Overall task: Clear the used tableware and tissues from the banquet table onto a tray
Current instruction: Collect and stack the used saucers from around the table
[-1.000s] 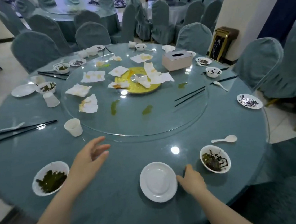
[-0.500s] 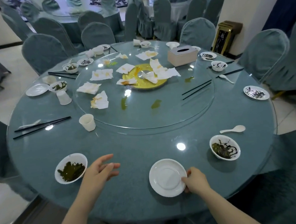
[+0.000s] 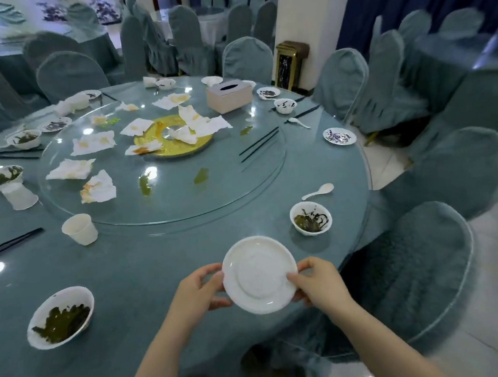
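Observation:
A small white plate is lifted off the near edge of the round table. My left hand grips its left rim and my right hand pinches its right rim. A bowl with green leftovers and a white spoon lie just beyond on the right. Another dirty bowl sits at the near left, and a paper cup stands further back. Stained tissues lie scattered on the glass turntable around a yellow dish. No tray is in view.
A tissue box stands at the turntable's far side. Chopsticks, more bowls and small plates ring the far and left edges. Covered chairs stand close around the table, one right beside my right arm.
My right hand has picked the white plate up off the table. My left hand has come over and taken its other rim. The view has shifted right.

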Motion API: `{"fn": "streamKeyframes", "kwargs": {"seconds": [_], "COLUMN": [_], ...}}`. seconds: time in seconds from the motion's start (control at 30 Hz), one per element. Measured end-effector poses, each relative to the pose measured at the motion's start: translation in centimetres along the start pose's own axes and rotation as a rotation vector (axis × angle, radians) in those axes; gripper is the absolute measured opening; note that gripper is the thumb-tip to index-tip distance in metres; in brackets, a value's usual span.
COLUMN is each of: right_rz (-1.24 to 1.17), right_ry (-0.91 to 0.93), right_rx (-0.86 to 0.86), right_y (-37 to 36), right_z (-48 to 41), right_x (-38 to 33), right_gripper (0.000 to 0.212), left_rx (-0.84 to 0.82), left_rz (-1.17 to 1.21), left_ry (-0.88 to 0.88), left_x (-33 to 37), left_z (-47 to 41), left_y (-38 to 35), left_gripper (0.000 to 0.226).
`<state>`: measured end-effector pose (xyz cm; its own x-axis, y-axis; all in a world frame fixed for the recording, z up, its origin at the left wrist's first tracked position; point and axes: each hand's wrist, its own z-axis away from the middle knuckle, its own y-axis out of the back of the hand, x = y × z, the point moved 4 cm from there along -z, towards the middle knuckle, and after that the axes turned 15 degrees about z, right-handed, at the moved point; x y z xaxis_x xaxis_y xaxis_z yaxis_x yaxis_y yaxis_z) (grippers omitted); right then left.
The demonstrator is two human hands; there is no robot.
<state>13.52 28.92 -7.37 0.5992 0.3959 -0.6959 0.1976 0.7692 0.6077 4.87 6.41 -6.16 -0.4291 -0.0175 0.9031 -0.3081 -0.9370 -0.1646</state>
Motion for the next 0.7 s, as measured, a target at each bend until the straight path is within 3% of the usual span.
{"fn": "streamKeyframes", "kwargs": {"seconds": [0.3,0.7], "right_rz": [-0.189,-0.187], "right_ry": [0.002,0.059], "right_rx": [0.121,0.278], "right_y": [12.6,37.1], "right_z": [1.2,1.8], "right_x": [5.8,18.7], "right_gripper": [0.008,0.012], "left_rx": [-0.274,-0.434], "left_rz": [-0.124,0.047], "left_ry": [-0.033,-0.102], "left_x": [0.4,-1.1], "left_z": [-0.4,-0.3], "left_y": [-15.2,-42.0], "left_gripper": [0.033,0.031]}}
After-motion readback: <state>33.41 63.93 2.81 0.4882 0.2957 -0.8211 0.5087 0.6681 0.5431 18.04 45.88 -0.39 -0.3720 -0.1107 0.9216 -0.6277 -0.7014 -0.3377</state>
